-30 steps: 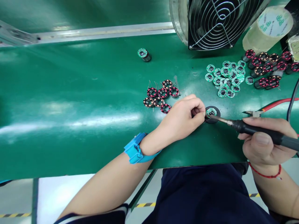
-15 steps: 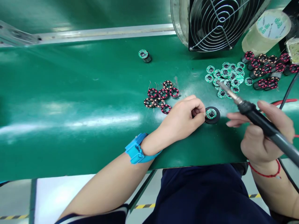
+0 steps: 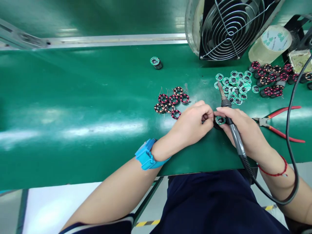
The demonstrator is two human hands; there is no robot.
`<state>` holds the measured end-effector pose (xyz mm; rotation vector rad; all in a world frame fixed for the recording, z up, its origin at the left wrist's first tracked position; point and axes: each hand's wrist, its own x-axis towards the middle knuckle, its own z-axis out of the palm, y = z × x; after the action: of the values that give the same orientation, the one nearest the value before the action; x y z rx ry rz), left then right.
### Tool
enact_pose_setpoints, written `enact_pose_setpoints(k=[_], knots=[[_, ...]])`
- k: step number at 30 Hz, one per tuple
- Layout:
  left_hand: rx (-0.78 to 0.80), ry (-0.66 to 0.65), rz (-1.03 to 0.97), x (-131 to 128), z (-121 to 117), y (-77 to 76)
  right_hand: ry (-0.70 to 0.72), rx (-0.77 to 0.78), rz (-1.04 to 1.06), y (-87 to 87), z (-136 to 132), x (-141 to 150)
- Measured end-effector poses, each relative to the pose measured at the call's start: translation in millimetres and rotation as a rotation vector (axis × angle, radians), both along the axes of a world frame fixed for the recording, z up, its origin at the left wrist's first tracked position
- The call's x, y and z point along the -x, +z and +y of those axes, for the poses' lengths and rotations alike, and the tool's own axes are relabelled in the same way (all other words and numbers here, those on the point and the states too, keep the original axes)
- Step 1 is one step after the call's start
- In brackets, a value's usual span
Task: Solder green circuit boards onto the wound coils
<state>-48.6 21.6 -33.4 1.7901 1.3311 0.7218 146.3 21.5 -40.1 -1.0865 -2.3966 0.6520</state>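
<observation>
A small round green circuit board (image 3: 220,120) sits on a black round base on the green table (image 3: 85,107). My left hand (image 3: 192,125), fingers curled in a pinch, touches its left edge. My right hand (image 3: 240,130) comes in from the other side, its fingertips at the board's right edge, and it also grips a soldering iron (image 3: 230,122) whose tip points up and away from the board. A blue strap (image 3: 146,156) is on my left wrist and a red cord on my right.
Several wound coils (image 3: 170,100) lie left of my hands. A pile of green boards (image 3: 234,86) and more coils (image 3: 270,79) lie at the back right, next to a fan (image 3: 229,27) and a tape roll (image 3: 270,44). Red-handled pliers (image 3: 278,122) lie at the right. A lone part (image 3: 156,62) stands farther back.
The iron's tip has lifted off the board and swung upright. My right hand has moved left to the board's edge. My left hand has stayed put.
</observation>
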Motion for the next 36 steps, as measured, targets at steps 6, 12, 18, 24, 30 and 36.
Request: enact_pose_setpoints(k=[6,12,18,24,30,36], knots=[[0.055,-0.088,-0.006,8,1,5.3,-0.078,-0.094,-0.045,-1.3,-3,6],[0.077,-0.117,-0.005,7,-1,5.9,-0.078,-0.069,0.026,-6.3,-6,6],[0.049,-0.075,-0.130,4,0,1.2,-0.110,-0.052,0.046,-6.9,-7,4],[0.066,-0.024,-0.172,-4,-1,1.2,-0.042,-0.164,0.059,-1.8,-10,2],[0.084,-0.017,-0.174,-4,-3,1.4,-0.006,-0.238,0.057,-3.3,-12,-4],[0.095,0.016,-0.171,-4,-3,3.8,-0.078,-0.255,0.080,-1.3,-13,-5]])
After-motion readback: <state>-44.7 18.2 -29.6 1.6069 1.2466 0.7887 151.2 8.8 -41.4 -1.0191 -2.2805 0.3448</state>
